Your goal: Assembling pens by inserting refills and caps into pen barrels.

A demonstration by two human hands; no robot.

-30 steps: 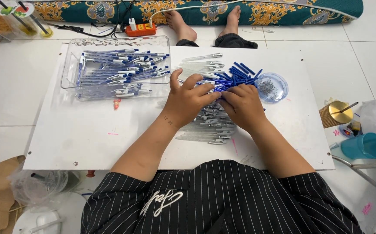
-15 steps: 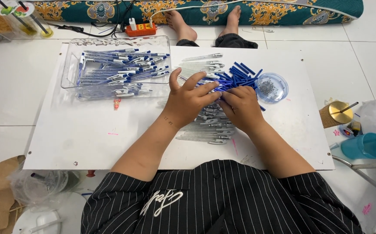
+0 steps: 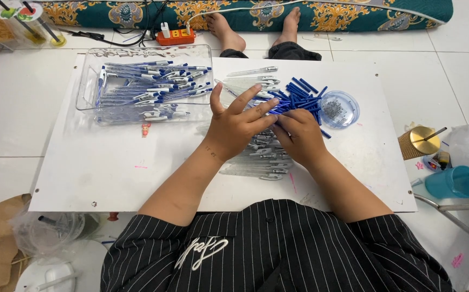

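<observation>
While both hands meet over the middle of the white tabletop [image 3: 110, 178], the actual grip is hard to read. The right hand [image 3: 299, 138] is curled with its fingers drawn together, apparently pinching something small, but I can't tell what, since the left hand [image 3: 237, 127] covers that spot. That left one has its fingers fanned apart and raised, holding nothing I can make out.

Right under them sits a heap of clear pen barrels [image 3: 261, 162], touching the wrists on the near side. Just beyond the fingertips is a pile of blue tubes [image 3: 299, 97], and beside that a small round clear dish [image 3: 340, 108] with tiny metal bits inside. Off to the left there's a clear plastic tray [image 3: 85, 92] holding a good layer of finished-looking blue-and-white pens [image 3: 153, 86].

Progress-wise, my guess is somewhere in the middle: the tray holds plenty, but the barrel heap and tube pile are both sizeable, so lots left.

Compared with half a second ago, the left hand has opened up. Its fingers were laid flatter over the right hand and the barrels, and now they're spread and lifted. Right hand, tray and piles look unchanged.
</observation>
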